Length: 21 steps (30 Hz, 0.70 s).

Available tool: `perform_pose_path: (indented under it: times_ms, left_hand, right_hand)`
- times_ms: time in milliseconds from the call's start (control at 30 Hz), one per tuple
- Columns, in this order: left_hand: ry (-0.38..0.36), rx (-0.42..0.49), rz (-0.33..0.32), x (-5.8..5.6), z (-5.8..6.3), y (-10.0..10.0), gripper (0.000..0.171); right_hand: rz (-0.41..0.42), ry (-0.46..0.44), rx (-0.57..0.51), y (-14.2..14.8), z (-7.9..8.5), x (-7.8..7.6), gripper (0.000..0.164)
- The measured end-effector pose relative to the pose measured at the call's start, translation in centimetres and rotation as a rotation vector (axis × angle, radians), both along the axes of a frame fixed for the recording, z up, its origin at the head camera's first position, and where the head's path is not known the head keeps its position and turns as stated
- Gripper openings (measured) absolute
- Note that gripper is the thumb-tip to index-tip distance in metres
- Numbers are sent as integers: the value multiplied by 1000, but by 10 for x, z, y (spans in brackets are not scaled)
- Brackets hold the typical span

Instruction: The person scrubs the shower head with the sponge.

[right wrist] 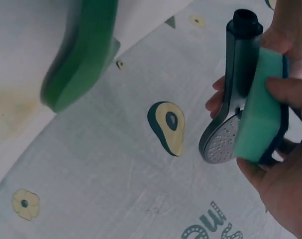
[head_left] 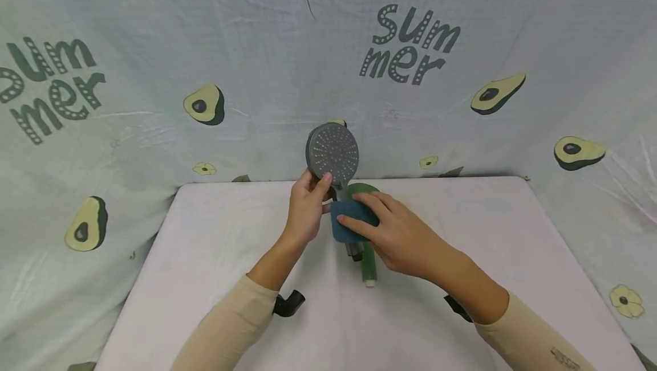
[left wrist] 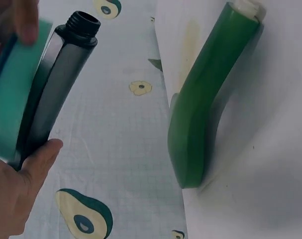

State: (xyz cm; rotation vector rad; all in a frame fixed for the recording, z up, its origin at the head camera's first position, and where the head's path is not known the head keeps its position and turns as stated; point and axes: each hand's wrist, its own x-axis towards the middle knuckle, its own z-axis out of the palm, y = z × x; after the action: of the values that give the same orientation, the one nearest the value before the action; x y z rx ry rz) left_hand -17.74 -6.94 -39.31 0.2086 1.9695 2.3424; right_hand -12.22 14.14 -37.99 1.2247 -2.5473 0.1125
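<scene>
My left hand (head_left: 304, 208) grips a grey shower head (head_left: 333, 153) by its neck, with the round, nozzle-dotted face up and turned toward me. In my right hand (head_left: 410, 240) is a sponge (head_left: 351, 229), pinched between thumb and fingers, with a blue side and a lighter green side. The green side lies along the shower head's handle (left wrist: 66, 74), as the left wrist view shows. Beyond the sponge, the handle's threaded black end sticks out. Part of the handle is hidden behind the sponge in the head view.
Behind the hands, a green piece (head_left: 368, 268) with a long handle, a white end and a wider rounded top lies on the pale-covered table (head_left: 231, 234). A printed cloth (head_left: 256, 74) with avocados and lettering hangs at the table's back edge.
</scene>
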Motion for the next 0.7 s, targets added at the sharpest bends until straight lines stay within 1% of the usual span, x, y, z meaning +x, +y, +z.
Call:
perform_pose_path:
  times_ms: [133, 200, 267, 400, 500, 567, 633, 700]
  left_hand:
    - [-23, 41, 5, 2, 0, 3, 40]
    - [-10, 41, 19, 2, 0, 4, 41]
    - [19, 19, 36, 1, -1, 4, 43]
    - [80, -81, 60, -1, -3, 1, 45]
    - [108, -164, 83, -3, -6, -1, 46]
    - [121, -202, 99, -4, -7, -3, 48]
    - [137, -234, 106, -6, -7, -5, 50]
    - [148, -243, 109, -7, -7, -6, 51]
  right_hand:
    - [-49, 149, 33, -9, 4, -9, 67]
    - [-46, 195, 53, -12, 5, -12, 63]
    - [-34, 217, 79, -15, 6, -12, 61]
    - [9, 195, 145, -18, 4, -6, 62]
    - [68, 145, 196, -16, -1, 4, 65]
    - [113, 115, 221, -14, -5, 12, 65]
    - [145, 90, 225, -11, -8, 18, 65]
    - [153, 78, 206, -9, -9, 20, 65]
